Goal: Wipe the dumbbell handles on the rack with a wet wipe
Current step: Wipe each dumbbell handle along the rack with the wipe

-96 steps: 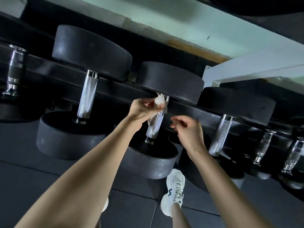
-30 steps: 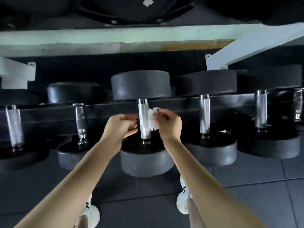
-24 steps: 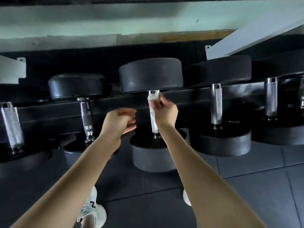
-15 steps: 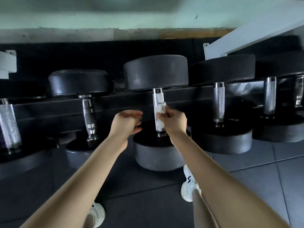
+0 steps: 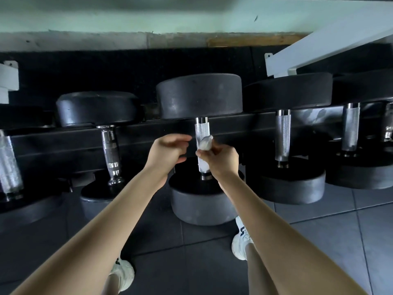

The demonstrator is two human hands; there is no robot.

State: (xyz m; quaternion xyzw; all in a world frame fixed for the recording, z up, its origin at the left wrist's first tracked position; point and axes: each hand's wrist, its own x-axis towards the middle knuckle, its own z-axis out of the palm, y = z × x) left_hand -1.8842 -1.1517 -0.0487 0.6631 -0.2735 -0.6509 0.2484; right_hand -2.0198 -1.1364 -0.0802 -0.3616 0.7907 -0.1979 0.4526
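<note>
a gym corner with a pale green wall (image 5: 191,13) above, dark floor tiles (image 5: 319,241) below and a white metal beam (image 5: 319,50) slanting in at the upper right. a black dumbbell rack (image 5: 148,133) runs across the head view, with dumbbells lying side by side across its rail, heads pointing toward the wall and toward the floor.

the middle dumbbell (image 5: 200,94) has a knurled steel handle (image 5: 202,129). the right hand (image 5: 221,158) pinches a bunched white wet wipe (image 5: 205,143) and holds it against the right side of that handle, about halfway along it. more of the wipe lies along the handle below the fingers, down toward the lower collar. the left hand (image 5: 168,152) hovers just beside the handle on its left, fingers loosely curled and holding nothing, apart from the steel.

to the left sits a smaller dumbbell (image 5: 97,107) with a contoured chrome handle. to the right is a larger dumbbell (image 5: 287,92) with a straight knurled handle. two white sneakers (image 5: 241,241) stand on the tiles beneath the forearms.
</note>
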